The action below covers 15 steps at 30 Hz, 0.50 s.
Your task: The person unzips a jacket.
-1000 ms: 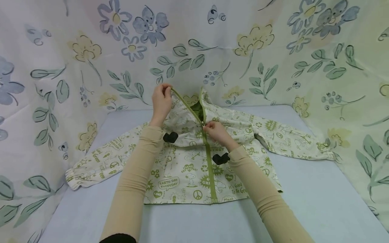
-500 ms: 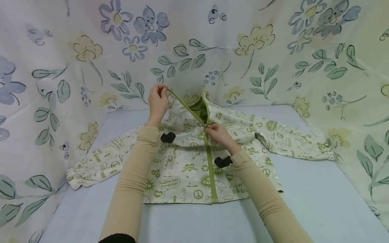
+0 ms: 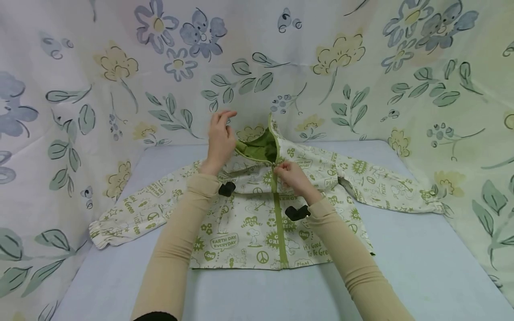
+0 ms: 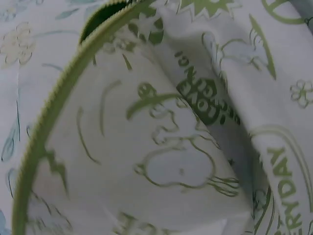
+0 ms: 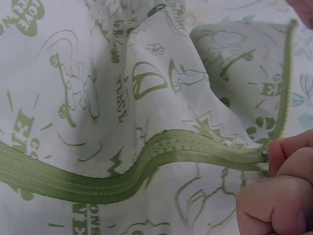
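A white jacket (image 3: 249, 227) with green print lies front up, its green zipper (image 3: 277, 214) running down the middle. My right hand (image 3: 292, 177) pinches the zipper pull at the chest; in the right wrist view its curled fingers (image 5: 281, 188) cover most of the pull. Below that point the zipper teeth (image 5: 171, 145) are joined. Above it the collar gapes, showing the green lining (image 3: 261, 146). My left hand (image 3: 221, 141) is raised beside the collar's left edge, its fingers loosely extended and holding nothing. The left wrist view shows the toothed edge (image 4: 54, 107) but not the hand.
The jacket's left-side sleeve (image 3: 132, 218) and right-side sleeve (image 3: 389, 185) stretch out across the pale table (image 3: 249, 294). A flowered cloth (image 3: 297, 67) hangs behind and at both sides. Black wrist pieces (image 3: 297, 213) sit near both cuffs.
My left hand has let go of the collar's left edge, which has dropped and widened the neck opening. My right hand, still on the pull, has shifted slightly right and down.
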### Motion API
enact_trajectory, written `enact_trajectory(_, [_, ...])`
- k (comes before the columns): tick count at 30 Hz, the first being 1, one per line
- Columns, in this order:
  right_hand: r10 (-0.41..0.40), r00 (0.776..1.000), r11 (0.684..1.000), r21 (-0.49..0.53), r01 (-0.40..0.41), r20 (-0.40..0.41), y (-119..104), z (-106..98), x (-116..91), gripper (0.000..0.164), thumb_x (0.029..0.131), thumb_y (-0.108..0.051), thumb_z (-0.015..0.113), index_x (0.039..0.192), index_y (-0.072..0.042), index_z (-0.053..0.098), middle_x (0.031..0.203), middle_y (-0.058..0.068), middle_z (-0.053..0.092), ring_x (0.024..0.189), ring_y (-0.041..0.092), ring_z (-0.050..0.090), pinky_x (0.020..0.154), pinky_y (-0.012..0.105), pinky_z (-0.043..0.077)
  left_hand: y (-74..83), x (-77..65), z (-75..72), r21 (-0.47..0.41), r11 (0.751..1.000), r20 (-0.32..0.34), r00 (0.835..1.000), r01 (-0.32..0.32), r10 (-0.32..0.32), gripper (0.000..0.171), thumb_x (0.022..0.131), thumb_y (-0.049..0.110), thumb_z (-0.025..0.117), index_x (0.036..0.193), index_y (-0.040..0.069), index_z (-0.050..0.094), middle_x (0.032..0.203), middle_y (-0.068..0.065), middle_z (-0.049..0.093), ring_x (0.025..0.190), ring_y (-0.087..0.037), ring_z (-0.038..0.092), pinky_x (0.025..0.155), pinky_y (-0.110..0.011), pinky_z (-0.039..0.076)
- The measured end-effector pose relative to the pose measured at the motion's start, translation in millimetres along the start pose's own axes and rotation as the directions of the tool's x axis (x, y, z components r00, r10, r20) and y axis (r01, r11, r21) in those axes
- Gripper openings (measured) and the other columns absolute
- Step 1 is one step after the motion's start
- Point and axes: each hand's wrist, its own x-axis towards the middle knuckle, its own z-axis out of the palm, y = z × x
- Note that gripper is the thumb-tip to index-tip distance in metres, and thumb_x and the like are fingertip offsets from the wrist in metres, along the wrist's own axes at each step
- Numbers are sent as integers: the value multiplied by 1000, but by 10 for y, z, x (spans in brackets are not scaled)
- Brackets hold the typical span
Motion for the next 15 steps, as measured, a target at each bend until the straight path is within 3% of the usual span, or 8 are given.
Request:
enact_trajectory(3, [-4, 1000, 1000, -17, 4, -13, -23, -17, 13, 19, 96, -16, 49, 98, 2, 54, 65, 5, 46, 42, 9, 29, 42, 29, 28, 104, -54, 77, 30, 990, 95, 986, -141, 138, 29, 91, -6, 47, 118, -3, 57, 121, -16, 48, 116, -26, 44, 96, -31, 37])
enact_trajectory(5, [-13, 1000, 1000, -26, 13, -11, -37, -29, 25, 20, 96, -17, 49, 98, 3, 54, 65, 6, 46, 42, 9, 29, 42, 29, 29, 183, -118, 130, 46, 981, 220, 960, -188, 174, 26, 92, 0, 52, 117, -2, 57, 121, -15, 49, 115, -25, 45, 97, -31, 37])
enact_trajectory(7, [-23, 1000, 999, -33, 22, -8, -48, -39, 34, 20, 96, -17, 48, 97, 3, 54, 62, 4, 44, 41, 9, 28, 42, 29, 28, 247, -193, 188, 73, 977, 372, 915, -198, 158, 27, 92, 8, 56, 118, 1, 57, 120, -13, 50, 113, -23, 47, 93, -29, 40])
enact_trajectory(9, [-34, 999, 999, -41, 34, -1, -61, -46, 39, 21, 97, -17, 48, 96, 3, 53, 57, 2, 40, 40, 9, 27, 41, 29, 29, 290, -265, 248, 107, 976, 508, 854, -189, 110, 30, 93, 15, 59, 120, 3, 57, 120, -11, 51, 112, -22, 48, 92, -29, 41])
enact_trajectory(11, [-38, 999, 999, -38, 39, 10, -76, -49, 38, 22, 97, -17, 47, 97, 4, 53, 55, 0, 38, 40, 9, 26, 41, 30, 28, 317, -326, 302, 146, 975, 597, 801, -166, 47, 32, 92, 18, 60, 120, 3, 57, 120, -11, 51, 109, -22, 49, 89, -30, 43])
enact_trajectory(13, [-35, 999, 999, -28, 36, 19, -93, -49, 32, 23, 98, -17, 47, 98, 6, 52, 53, -1, 37, 39, 8, 25, 42, 30, 28, 315, -370, 355, 202, 966, 642, 767, -160, -7, 33, 92, 18, 61, 121, 3, 57, 119, -11, 53, 106, -22, 51, 85, -30, 45])
enact_trajectory(15, [-30, 999, 999, -24, 31, 27, -108, -52, 28, 25, 98, -18, 47, 100, 7, 52, 55, 0, 37, 39, 8, 25, 42, 30, 28, 306, -402, 396, 254, 953, 655, 755, -167, -42, 33, 91, 18, 62, 120, 3, 58, 115, -11, 55, 100, -22, 54, 79, -30, 47])
